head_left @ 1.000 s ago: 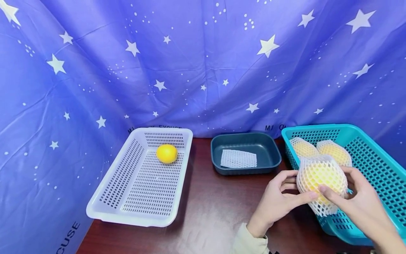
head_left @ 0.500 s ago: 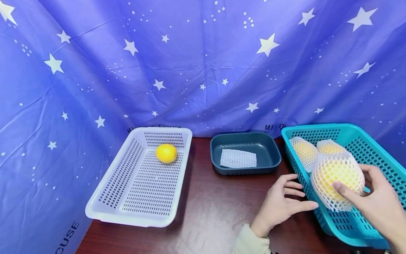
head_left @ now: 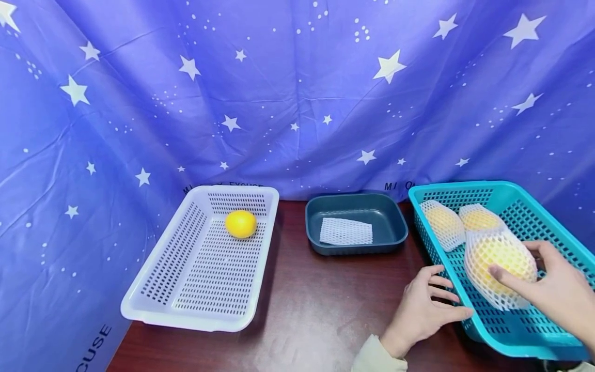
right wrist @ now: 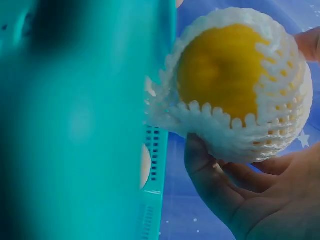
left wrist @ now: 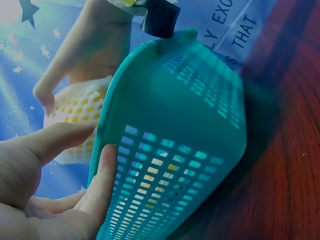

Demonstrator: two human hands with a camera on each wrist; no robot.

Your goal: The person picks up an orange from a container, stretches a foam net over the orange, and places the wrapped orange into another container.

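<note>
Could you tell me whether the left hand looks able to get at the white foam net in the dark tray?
Probably yes: the left hand, its grip loosely open, has only bare tabletop between it and the dark tray in the head view, and nothing covers the white foam net.

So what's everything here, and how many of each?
Cloth: one, starry blue, behind
Table: one, red-brown, beneath
White basket: one, white, left
Bare fruit: one, yellow, in white basket
Tray: one, dark blue-green, middle
Net: one, white, in tray
Teal basket: one, teal, right
Netted fruits: three, yellow in white, two in teal basket, one held
Black object: one, black, top of left wrist view
Sleeves: two, pale, at bottom
Left hand: one, bare, at teal basket's rim
Right hand: one, bare, holding netted fruit
</note>
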